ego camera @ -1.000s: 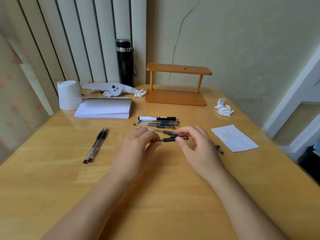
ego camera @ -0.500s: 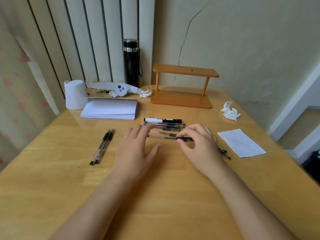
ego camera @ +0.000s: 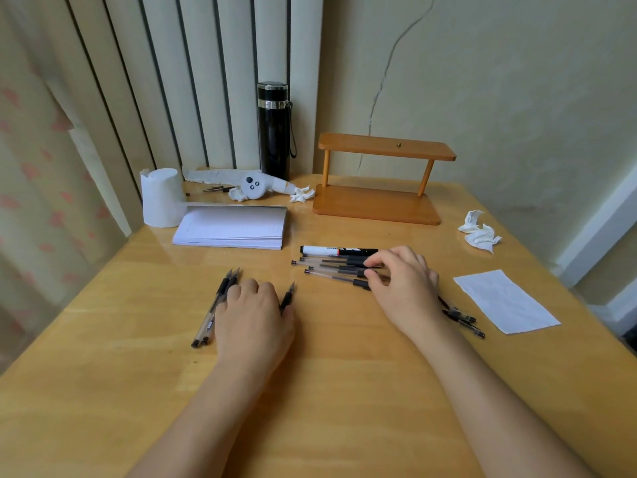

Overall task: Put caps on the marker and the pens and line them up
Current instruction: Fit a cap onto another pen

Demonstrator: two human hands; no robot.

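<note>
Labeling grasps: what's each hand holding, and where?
Left hand grips an uncapped pen, its tip poking past the fingers. Right hand touches the lined-up pens at their cap ends; grip unclear.

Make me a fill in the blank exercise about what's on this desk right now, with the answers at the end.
1. The white-barrelled marker with a black cap lies at the ____ end of the row of clear capped pens.
2. The left hand holds an uncapped black-grip pen whose tip points ____ from the person.
3. The tall black flask stands to the ____ of the two-tier wooden stand.
4. The right hand rests on the row's ____ ends.

Answers: far; away; left; right
</note>
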